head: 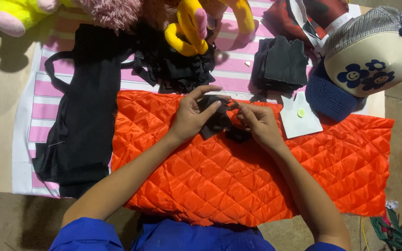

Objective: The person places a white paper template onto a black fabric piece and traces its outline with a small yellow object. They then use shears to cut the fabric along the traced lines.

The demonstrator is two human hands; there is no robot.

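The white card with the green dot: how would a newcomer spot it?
Start from the orange quilted fabric. At its upper right edge, just right of the right hand, lies the white card. Its neighbours are dark fabrics and a cap; only it is flat and white, with a small green dot.

We see our two forearms bare from the elbows down to the wrists, with no watch, bracelet or band on either one. Our left hand [192,116] and our right hand [259,124] wear no gloves, and no rings show on the fingers that face the camera. Above the elbows we wear short sleeves [87,234] of plain bright blue cloth, smooth and without pattern, each ending in a soft folded hem. The same blue cloth covers our chest [196,237] at the bottom edge of the view, creased in a few loose folds, with no buttons or pockets visible.
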